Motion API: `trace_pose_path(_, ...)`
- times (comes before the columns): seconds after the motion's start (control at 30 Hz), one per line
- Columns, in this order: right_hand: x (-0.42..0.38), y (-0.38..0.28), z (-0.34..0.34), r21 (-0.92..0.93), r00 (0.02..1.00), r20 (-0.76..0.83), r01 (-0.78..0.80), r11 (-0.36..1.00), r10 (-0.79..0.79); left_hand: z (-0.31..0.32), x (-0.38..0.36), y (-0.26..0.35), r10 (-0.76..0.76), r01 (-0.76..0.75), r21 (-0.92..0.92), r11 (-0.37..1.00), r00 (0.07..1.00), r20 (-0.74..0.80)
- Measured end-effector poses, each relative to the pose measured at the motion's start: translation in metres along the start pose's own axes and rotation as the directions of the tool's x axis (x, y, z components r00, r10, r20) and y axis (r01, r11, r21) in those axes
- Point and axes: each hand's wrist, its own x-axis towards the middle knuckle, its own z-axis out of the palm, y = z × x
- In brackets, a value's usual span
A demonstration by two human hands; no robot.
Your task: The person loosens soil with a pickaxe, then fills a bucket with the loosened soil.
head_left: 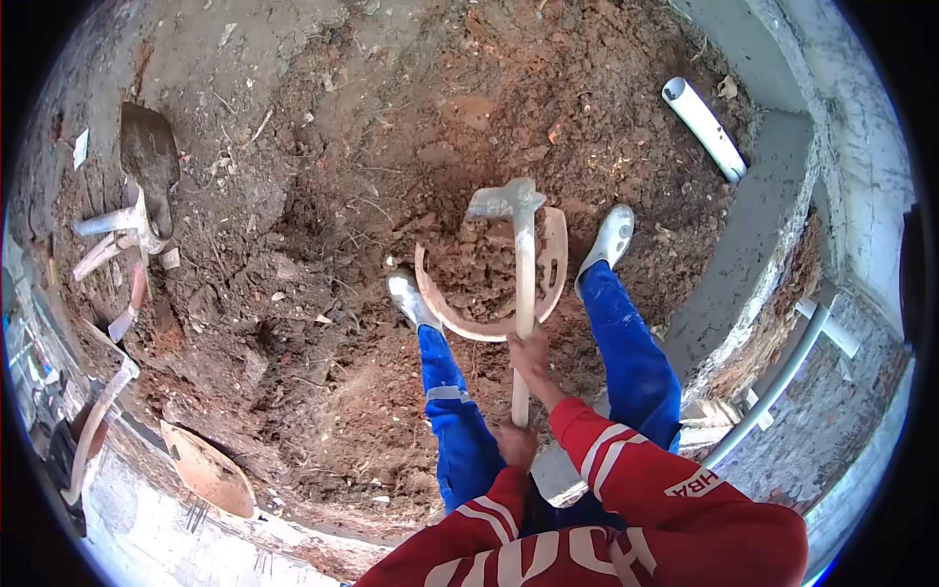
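A hoe stretches out in front of me, its handle held in both hands. My right hand wraps round the middle of the handle. Nearer my body, my left hand is closed round the handle's lower end. The hoe's metal head is at the far end, over the top of a U-shaped carrying scoop with a slotted grip on its right side. Loose brown soil lies inside the scoop's rim. My boots stand on either side of the scoop.
Left lie a shovel, white pipe fittings and another long-handled tool. A second scoop rests at lower left. At upper right is a white pipe, beside a concrete ledge. A curved grey pipe is farther right.
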Motion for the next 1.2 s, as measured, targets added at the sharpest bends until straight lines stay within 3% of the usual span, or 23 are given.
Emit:
trace_pose_path(0.07,-0.020,0.018,-0.017,0.026,1.000,-0.015,-0.016,1.000,0.016,-0.012,-0.028,0.000,-0.035,0.036,-0.014,0.999,0.994,0.103)
trace_pose_path(0.13,-0.045,-0.002,-0.041,0.232,0.975,-0.001,-0.216,0.949,0.222,-0.006,-0.046,-0.003,-0.027,0.025,0.026,0.999,0.997,0.076)
trace_pose_path(0.2,-0.049,-0.079,-0.085,0.327,0.995,0.015,-0.097,0.940,0.098,0.002,-0.041,0.017,0.053,-0.051,-0.031,0.998,0.996,0.075)
trace_pose_path(0.27,-0.030,-0.139,-0.128,0.324,0.982,-0.151,0.161,0.932,-0.117,0.004,-0.026,0.085,0.262,-0.263,-0.005,0.965,0.963,0.059)
trace_pose_path(0.3,-0.024,-0.182,-0.157,0.278,0.972,-0.216,0.150,0.949,-0.091,0.005,-0.017,0.127,0.433,-0.416,-0.237,0.878,0.901,0.023)
trace_pose_path(0.33,-0.010,-0.204,-0.182,0.222,0.911,-0.341,0.318,0.922,-0.232,0.004,-0.007,0.175,0.649,-0.649,-0.205,0.733,0.757,-0.074)
trace_pose_path(0.4,0.012,-0.290,-0.231,0.346,0.784,-0.465,0.589,0.730,-0.411,0.005,0.017,0.279,0.800,-0.803,-0.227,0.552,0.586,-0.128)
trace_pose_path(0.5,0.082,-0.364,-0.278,0.203,0.536,-0.610,0.818,0.538,-0.584,0.004,0.050,0.420,0.905,-0.937,-0.157,0.312,0.343,-0.251)
trace_pose_path(0.57,0.149,-0.368,-0.283,0.041,0.368,-0.652,0.890,0.454,-0.663,0.017,0.088,0.466,0.905,-0.911,-0.231,0.341,0.384,-0.180)
trace_pose_path(0.6,0.178,-0.355,-0.279,-0.038,0.299,-0.657,0.904,0.426,-0.692,0.024,0.105,0.451,0.905,-0.910,-0.222,0.351,0.390,-0.170)
trace_pose_path(0.67,0.207,-0.295,-0.227,-0.098,0.517,-0.710,0.600,0.794,-0.478,0.042,0.143,0.401,0.824,-0.827,-0.033,0.561,0.562,-0.067)
trace_pose_path(0.7,0.219,-0.247,-0.191,-0.144,0.599,-0.696,0.424,0.894,-0.396,0.046,0.142,0.346,0.662,-0.659,0.084,0.748,0.750,-0.009)
trace_pose_path(0.73,0.245,-0.178,-0.153,-0.239,0.757,-0.618,0.076,0.968,-0.212,0.048,0.140,0.288,0.544,-0.554,0.133,0.822,0.832,0.107)
trace_pose_path(0.77,0.250,-0.135,-0.131,-0.141,0.907,-0.421,-0.077,0.987,0.011,0.045,0.128,0.247,0.481,-0.487,0.142,0.862,0.873,0.080)
trace_pose_path(0.8,0.240,-0.129,-0.120,0.016,0.930,-0.326,-0.172,0.985,0.168,0.035,0.140,0.221,0.507,-0.474,0.402,0.784,0.862,0.027)
trace_pose_path(0.9,0.246,-0.098,-0.101,0.090,0.926,-0.342,-0.136,0.987,0.159,-0.003,0.126,0.218,0.421,-0.451,0.314,0.835,0.893,0.161)
trace_pose_path(0.93,0.226,-0.114,-0.105,0.321,0.941,-0.217,-0.181,0.929,0.259,-0.009,0.124,0.223,0.379,-0.420,0.287,0.861,0.906,0.189)
trace_pose_path(0.97,0.206,-0.131,-0.108,0.267,0.940,-0.268,-0.137,0.954,0.210,-0.012,0.110,0.217,0.514,-0.513,0.370,0.774,0.852,0.105)
trace_pose_path(1.03,0.169,-0.137,-0.102,0.246,0.936,-0.314,-0.079,0.966,0.156,-0.023,0.097,0.194,0.507,-0.533,0.208,0.820,0.845,0.168)
trace_pose_path(1.1,0.113,-0.138,-0.084,0.287,0.959,-0.184,-0.159,0.945,0.217,-0.063,0.066,0.162,0.503,-0.524,0.100,0.846,0.846,0.180)
trace_pose_path(1.13,0.068,-0.141,-0.069,0.250,0.951,-0.269,-0.082,0.965,0.150,-0.097,0.047,0.157,0.252,-0.324,0.209,0.922,0.917,0.309)
trace_pose_path(1.17,0.059,-0.062,-0.011,0.278,0.941,-0.202,-0.210,0.938,0.270,-0.112,0.049,0.104,0.269,-0.336,0.297,0.894,0.931,0.246)
trace_pose_path(1.2,0.005,-0.088,-0.005,0.277,0.919,-0.287,-0.190,0.942,0.270,-0.131,0.051,0.053,0.343,-0.376,0.345,0.860,0.927,0.155)
